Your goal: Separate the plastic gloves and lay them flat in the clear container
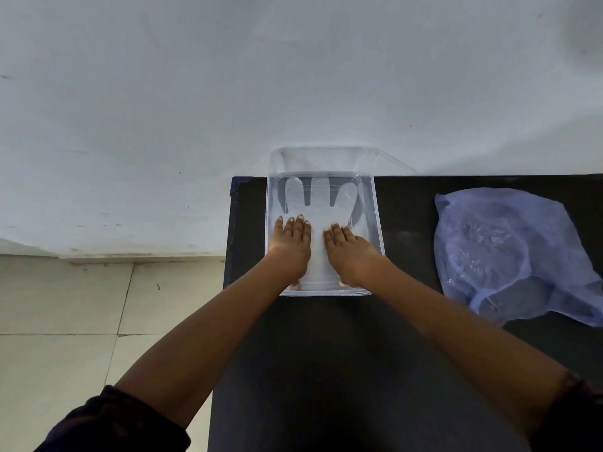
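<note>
Grip: both hands flat, fingers straight, holding nothing; left hand [291, 244] and right hand [349, 252] press palms down on the glove.
Task item: thin translucent plastic glove [318, 203] lies inside the clear rectangular plastic container [375, 210], its fingers pointing away from the person.
Purpose of hold: judged to be smoothing the film flat against the container floor, one palm to each side.
Supply: crumpled pale blue plastic bag [509, 249], well apart on the right, appears to hold more gloves.
Support: black tabletop [326, 353], container near its far edge.
</note>
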